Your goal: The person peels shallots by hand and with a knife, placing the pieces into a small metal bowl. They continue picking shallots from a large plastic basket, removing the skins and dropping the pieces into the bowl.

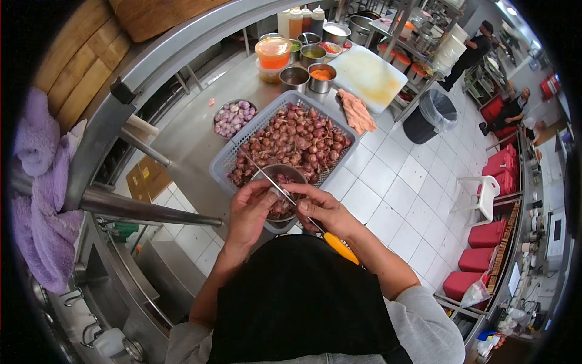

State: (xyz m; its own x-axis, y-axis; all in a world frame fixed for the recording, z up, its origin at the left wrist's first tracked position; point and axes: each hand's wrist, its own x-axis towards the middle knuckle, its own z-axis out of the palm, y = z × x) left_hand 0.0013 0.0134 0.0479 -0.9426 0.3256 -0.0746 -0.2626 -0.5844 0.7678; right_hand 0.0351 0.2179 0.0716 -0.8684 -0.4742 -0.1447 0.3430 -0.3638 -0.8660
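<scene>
My right hand point(321, 209) is closed around a knife point(259, 168) with a yellow handle; its thin blade points away to the upper left. My left hand point(251, 206) pinches a small pale shallot point(280, 193) against the blade, partly hidden by the fingers. Below both hands a round metal bowl point(290, 171) holds loose skins. The bowl rests at the near end of a grey plastic basket point(219, 162) filled with unpeeled red shallots point(297, 139). Left of the basket, a metal bowl of peeled shallots point(234, 119) stands on the steel table point(188, 142).
Behind the basket are metal pots point(294, 79), tubs point(273, 53), squeeze bottles point(296, 23), a white cutting board point(367, 76) and an orange cloth point(356, 111). A black bin point(424, 118) stands on the tiled floor at right. Two people are farther back. A purple towel point(45, 194) hangs at left.
</scene>
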